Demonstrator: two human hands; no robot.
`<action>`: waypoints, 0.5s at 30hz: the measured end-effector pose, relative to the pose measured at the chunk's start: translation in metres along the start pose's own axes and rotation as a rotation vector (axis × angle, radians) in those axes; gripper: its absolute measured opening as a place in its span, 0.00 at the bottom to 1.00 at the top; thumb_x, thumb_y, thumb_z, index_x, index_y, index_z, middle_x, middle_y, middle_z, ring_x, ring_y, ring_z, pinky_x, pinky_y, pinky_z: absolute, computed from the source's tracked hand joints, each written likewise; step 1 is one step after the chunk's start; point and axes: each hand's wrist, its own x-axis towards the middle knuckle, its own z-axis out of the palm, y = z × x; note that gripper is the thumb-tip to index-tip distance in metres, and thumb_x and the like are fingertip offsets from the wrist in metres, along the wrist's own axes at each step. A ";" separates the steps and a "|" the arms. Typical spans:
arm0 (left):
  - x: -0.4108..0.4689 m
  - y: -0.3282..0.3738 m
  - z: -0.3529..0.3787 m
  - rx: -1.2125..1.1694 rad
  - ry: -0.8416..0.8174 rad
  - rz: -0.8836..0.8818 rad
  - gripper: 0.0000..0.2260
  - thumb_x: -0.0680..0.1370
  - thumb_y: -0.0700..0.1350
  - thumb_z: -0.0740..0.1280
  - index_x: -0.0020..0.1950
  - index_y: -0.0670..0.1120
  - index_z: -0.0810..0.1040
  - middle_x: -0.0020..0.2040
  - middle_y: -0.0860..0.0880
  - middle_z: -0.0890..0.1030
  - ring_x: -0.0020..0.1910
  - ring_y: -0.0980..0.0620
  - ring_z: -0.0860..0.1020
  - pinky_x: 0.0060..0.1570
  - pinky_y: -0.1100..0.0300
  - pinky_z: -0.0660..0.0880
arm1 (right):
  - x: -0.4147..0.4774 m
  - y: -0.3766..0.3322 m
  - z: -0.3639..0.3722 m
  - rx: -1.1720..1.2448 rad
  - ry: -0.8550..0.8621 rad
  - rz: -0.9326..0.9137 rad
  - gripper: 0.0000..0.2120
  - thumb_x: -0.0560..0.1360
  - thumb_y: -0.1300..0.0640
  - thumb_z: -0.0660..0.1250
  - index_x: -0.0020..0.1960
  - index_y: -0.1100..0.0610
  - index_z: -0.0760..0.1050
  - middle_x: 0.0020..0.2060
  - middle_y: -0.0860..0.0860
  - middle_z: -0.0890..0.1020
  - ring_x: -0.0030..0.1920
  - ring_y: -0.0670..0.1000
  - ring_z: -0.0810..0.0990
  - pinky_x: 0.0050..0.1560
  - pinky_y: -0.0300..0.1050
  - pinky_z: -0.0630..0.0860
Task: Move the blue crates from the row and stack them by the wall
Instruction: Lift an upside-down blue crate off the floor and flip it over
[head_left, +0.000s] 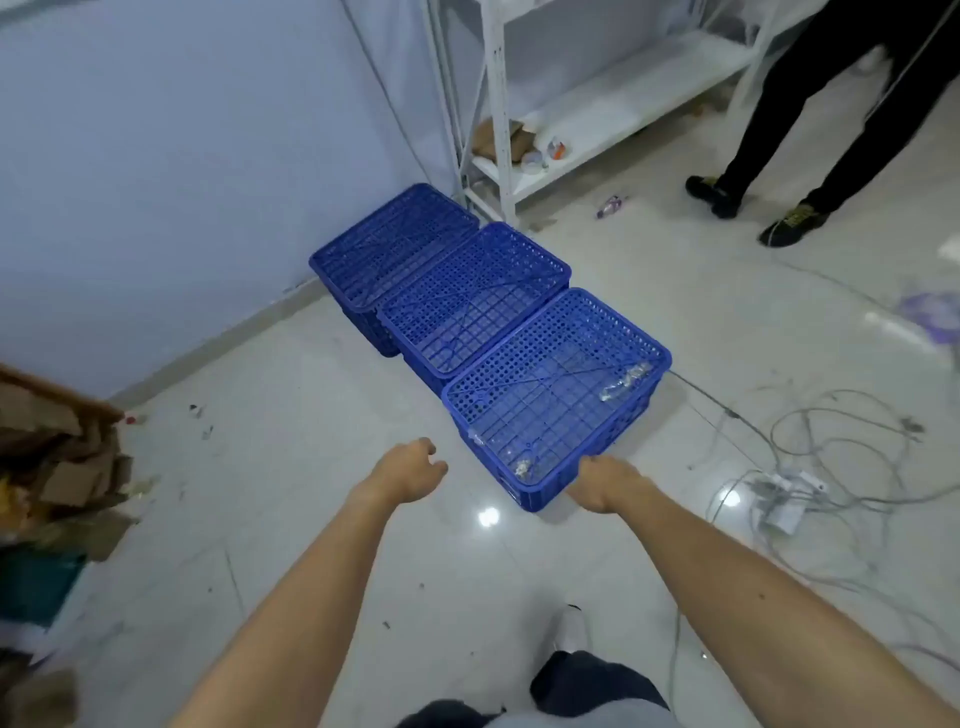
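Seemingly right hand (602, 480) fingers clamp nearest crate (556, 395) rim; left hand (410, 470) loosely curled.

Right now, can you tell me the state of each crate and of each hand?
Nearest crate: upright on the floor, holding clear plastic scraps.
Middle crate: upright, empty, not stacked.
Far crate: upright, empty, by the wall.
Right hand: on the nearest crate's near rim.
Left hand: free, fingers loosely curled, touching nothing.

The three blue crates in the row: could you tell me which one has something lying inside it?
The nearest crate, at the right hand. Clear plastic scraps lie on its mesh floor; the middle crate and the far crate by the wall look empty.
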 end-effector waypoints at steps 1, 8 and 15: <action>0.009 0.010 -0.003 0.014 -0.010 0.014 0.24 0.81 0.53 0.60 0.75 0.45 0.67 0.71 0.42 0.74 0.69 0.43 0.72 0.66 0.52 0.69 | 0.003 0.007 -0.004 0.025 -0.009 0.016 0.25 0.80 0.47 0.55 0.73 0.58 0.66 0.71 0.57 0.71 0.68 0.58 0.72 0.67 0.49 0.68; 0.100 0.078 -0.038 0.136 -0.111 0.120 0.21 0.82 0.51 0.60 0.72 0.41 0.70 0.69 0.41 0.75 0.63 0.42 0.74 0.62 0.51 0.70 | 0.032 0.058 -0.012 0.227 -0.061 0.160 0.27 0.83 0.47 0.52 0.76 0.60 0.60 0.73 0.57 0.68 0.70 0.58 0.69 0.68 0.48 0.67; 0.267 0.127 -0.049 0.235 -0.273 0.250 0.20 0.82 0.52 0.61 0.68 0.41 0.70 0.63 0.38 0.78 0.46 0.44 0.78 0.49 0.47 0.75 | 0.111 0.081 0.012 0.538 -0.019 0.423 0.24 0.81 0.47 0.55 0.70 0.62 0.66 0.67 0.58 0.74 0.64 0.58 0.75 0.59 0.47 0.71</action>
